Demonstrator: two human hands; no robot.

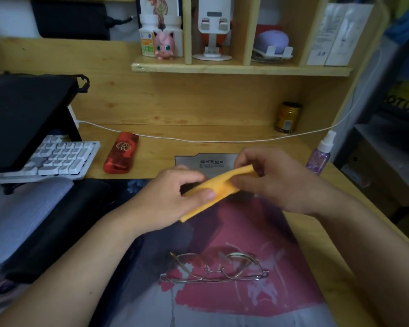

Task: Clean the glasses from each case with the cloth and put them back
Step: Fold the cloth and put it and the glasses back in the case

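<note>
Both hands hold a yellow-orange cloth [219, 185] above the desk mat. My left hand [172, 197] pinches its lower left part between thumb and fingers. My right hand [274, 180] grips its upper right end. Something dark shows inside the cloth by my left fingers; I cannot tell what it is. A pair of thin metal-framed glasses [214, 267] lies folded on the mat [257, 232], nearer to me and apart from both hands. A grey glasses case [206, 160] lies behind the hands, partly hidden. A red glasses case [121, 152] lies shut at the left.
A white keyboard [57, 159] sits under a black stand at the left. A purple spray bottle [320, 154] stands at the right desk edge, a gold can [287, 118] behind it. A white cable [198, 139] runs along the back. Shelves with small items hang above.
</note>
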